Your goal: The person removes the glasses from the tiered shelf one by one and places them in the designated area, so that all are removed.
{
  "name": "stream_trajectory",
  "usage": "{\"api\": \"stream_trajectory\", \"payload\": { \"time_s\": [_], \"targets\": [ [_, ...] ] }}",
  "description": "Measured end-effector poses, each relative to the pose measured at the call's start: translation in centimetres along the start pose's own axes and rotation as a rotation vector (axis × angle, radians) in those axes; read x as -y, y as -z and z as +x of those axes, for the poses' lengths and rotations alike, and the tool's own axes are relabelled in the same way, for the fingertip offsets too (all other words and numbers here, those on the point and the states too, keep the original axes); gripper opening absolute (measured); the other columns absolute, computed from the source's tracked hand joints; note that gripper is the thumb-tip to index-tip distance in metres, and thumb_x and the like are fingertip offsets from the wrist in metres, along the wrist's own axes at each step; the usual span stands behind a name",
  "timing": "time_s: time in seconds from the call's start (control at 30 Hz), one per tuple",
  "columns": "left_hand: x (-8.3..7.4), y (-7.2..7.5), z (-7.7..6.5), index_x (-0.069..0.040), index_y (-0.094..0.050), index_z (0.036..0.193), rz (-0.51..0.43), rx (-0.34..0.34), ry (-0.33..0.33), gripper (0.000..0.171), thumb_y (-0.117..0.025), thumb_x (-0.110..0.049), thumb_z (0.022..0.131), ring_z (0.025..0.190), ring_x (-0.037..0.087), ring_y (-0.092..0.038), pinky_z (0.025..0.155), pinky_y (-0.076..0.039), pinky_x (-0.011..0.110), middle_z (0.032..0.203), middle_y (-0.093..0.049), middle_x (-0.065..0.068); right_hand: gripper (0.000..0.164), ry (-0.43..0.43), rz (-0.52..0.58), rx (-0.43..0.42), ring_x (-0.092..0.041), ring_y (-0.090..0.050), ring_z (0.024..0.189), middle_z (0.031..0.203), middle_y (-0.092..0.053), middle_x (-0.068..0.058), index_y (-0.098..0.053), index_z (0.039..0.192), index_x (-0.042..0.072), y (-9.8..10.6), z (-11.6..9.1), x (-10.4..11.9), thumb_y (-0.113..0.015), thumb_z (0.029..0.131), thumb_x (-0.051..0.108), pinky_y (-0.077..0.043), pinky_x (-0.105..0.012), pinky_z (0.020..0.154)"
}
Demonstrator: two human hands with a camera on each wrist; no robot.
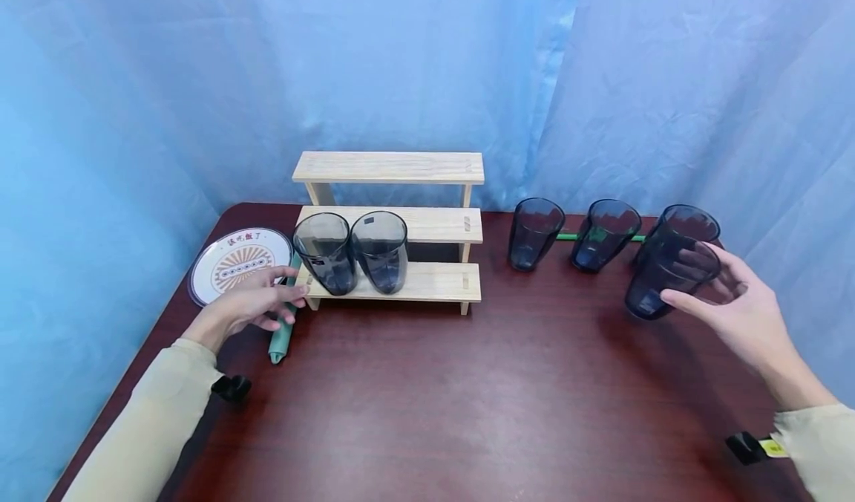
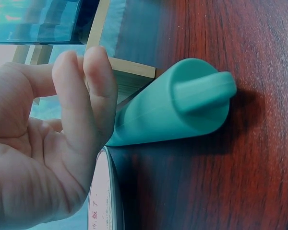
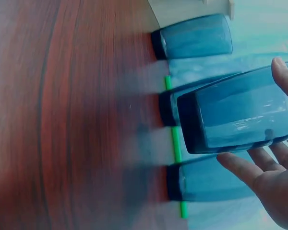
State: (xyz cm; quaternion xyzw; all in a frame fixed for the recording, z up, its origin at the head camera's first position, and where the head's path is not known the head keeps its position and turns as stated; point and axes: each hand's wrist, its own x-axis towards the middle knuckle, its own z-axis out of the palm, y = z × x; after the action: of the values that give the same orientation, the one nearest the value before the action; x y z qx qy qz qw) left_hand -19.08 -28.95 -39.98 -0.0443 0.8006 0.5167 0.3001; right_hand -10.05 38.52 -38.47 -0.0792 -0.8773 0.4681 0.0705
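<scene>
My right hand (image 1: pixel 741 309) grips a dark tinted drinking glass (image 1: pixel 657 287) between thumb and fingers. In the right wrist view this glass (image 3: pixel 240 115) is held clear of the tabletop. Behind it stand three matching glasses, a left one (image 1: pixel 534 235), a middle one (image 1: pixel 604 235) and a right one (image 1: pixel 691 221) partly hidden. My left hand (image 1: pixel 250 301) holds nothing, its fingers loosely bent near the lower left corner of a three-step wooden shelf (image 1: pixel 427 283). Two more glasses (image 1: pixel 323 253) stand side by side on the lowest step.
A green cylinder with a loop end (image 2: pixel 153 105) lies beside the shelf, under my left hand. A patterned white plate (image 1: pixel 217 264) rests at the table's left edge. A thin green strip (image 1: pixel 566 237) runs behind the glasses. Blue curtains (image 1: pixel 427 56) surround the dark red table (image 1: pixel 454 398).
</scene>
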Motion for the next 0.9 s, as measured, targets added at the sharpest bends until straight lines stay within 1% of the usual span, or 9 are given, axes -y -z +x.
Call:
{"api": "stream_trajectory", "payload": {
  "time_s": [0.07, 0.17, 0.23, 0.4, 0.47, 0.57, 0.67, 0.8, 0.9],
  "targets": [
    [0.0, 0.0, 0.0, -0.003, -0.020, 0.155, 0.000, -0.003, 0.002, 0.075, -0.063, -0.033, 0.102, 0.072, 0.017, -0.066, 0.057, -0.059, 0.029, 0.117, -0.063, 0.019, 0.084, 0.003, 0.012, -0.033, 0.000, -0.041, 0.139, 0.152, -0.046, 0.013, -0.036, 0.156, 0.036, 0.1, 0.1, -0.5, -0.081, 0.089, 0.014, -0.041, -0.001, 0.083],
    [0.0, 0.1, 0.1, -0.003, -0.021, 0.155, -0.002, -0.007, 0.009, 0.074, -0.064, -0.033, 0.102, 0.072, 0.017, -0.066, 0.057, -0.059, 0.028, 0.118, -0.063, 0.019, 0.086, -0.009, 0.005, -0.074, 0.002, -0.041, 0.138, 0.148, -0.049, 0.014, -0.034, 0.157, 0.037, 0.1, 0.1, -1.1, -0.082, 0.088, 0.016, -0.040, 0.000, 0.083],
    [0.0, 0.1, 0.1, -0.003, -0.021, 0.155, 0.000, -0.006, 0.007, 0.074, -0.063, -0.033, 0.102, 0.072, 0.017, -0.066, 0.057, -0.059, 0.028, 0.118, -0.062, 0.020, 0.087, -0.023, -0.001, -0.087, 0.002, -0.040, 0.138, 0.145, -0.052, 0.014, -0.033, 0.157, 0.037, 0.1, 0.1, -1.5, -0.082, 0.088, 0.018, -0.040, 0.000, 0.081],
    [0.2, -0.1, 0.2, -0.003, -0.022, 0.154, 0.000, -0.009, 0.013, 0.073, -0.063, -0.033, 0.102, 0.072, 0.017, -0.066, 0.058, -0.059, 0.029, 0.118, -0.062, 0.021, 0.088, -0.036, -0.004, -0.098, 0.004, -0.042, 0.135, 0.148, -0.051, 0.012, -0.032, 0.158, 0.036, 0.2, 0.1, -2.6, -0.082, 0.088, 0.019, -0.040, 0.000, 0.080],
    [0.2, -0.1, 0.2, -0.003, -0.022, 0.154, -0.002, -0.011, 0.016, 0.072, -0.063, -0.032, 0.102, 0.072, 0.018, -0.066, 0.058, -0.059, 0.029, 0.118, -0.062, 0.021, 0.088, -0.039, 0.011, -0.105, 0.007, -0.046, 0.129, 0.147, -0.052, 0.012, -0.032, 0.158, 0.034, 0.2, 0.2, -3.0, -0.082, 0.088, 0.018, -0.041, 0.000, 0.080],
    [0.2, -0.1, 0.2, -0.004, -0.023, 0.153, -0.005, -0.012, 0.020, 0.071, -0.063, -0.032, 0.102, 0.072, 0.018, -0.066, 0.058, -0.059, 0.029, 0.118, -0.062, 0.021, 0.087, -0.044, 0.045, -0.123, 0.013, -0.051, 0.117, 0.140, -0.054, 0.013, -0.033, 0.158, 0.031, 0.3, 0.3, -3.4, -0.082, 0.088, 0.015, -0.043, -0.001, 0.079],
    [0.2, -0.1, 0.2, -0.003, -0.023, 0.154, -0.006, -0.010, 0.022, 0.071, -0.063, -0.032, 0.102, 0.072, 0.017, -0.066, 0.058, -0.059, 0.028, 0.119, -0.062, 0.021, 0.086, -0.041, 0.077, -0.136, 0.014, -0.053, 0.109, 0.136, -0.055, 0.012, -0.034, 0.157, 0.029, 0.3, 0.5, -3.8, -0.082, 0.088, 0.012, -0.046, -0.002, 0.078],
    [0.2, 0.0, 0.1, -0.003, -0.022, 0.154, -0.003, -0.008, 0.016, 0.072, -0.063, -0.032, 0.102, 0.072, 0.018, -0.066, 0.059, -0.060, 0.029, 0.119, -0.061, 0.021, 0.085, -0.032, 0.103, -0.144, 0.013, -0.054, 0.110, 0.136, -0.055, 0.011, -0.035, 0.157, 0.028, 0.4, 0.6, -4.1, -0.081, 0.088, 0.009, -0.046, -0.003, 0.079],
    [0.1, 0.1, 0.1, -0.004, -0.023, 0.154, -0.003, -0.008, 0.012, 0.072, -0.063, -0.032, 0.102, 0.072, 0.017, -0.066, 0.059, -0.060, 0.029, 0.119, -0.061, 0.021, 0.086, -0.035, 0.099, -0.150, 0.012, -0.053, 0.113, 0.137, -0.055, 0.011, -0.034, 0.157, 0.028, 0.4, 0.6, -4.4, -0.081, 0.088, 0.009, -0.044, -0.002, 0.080]
  ]
}}
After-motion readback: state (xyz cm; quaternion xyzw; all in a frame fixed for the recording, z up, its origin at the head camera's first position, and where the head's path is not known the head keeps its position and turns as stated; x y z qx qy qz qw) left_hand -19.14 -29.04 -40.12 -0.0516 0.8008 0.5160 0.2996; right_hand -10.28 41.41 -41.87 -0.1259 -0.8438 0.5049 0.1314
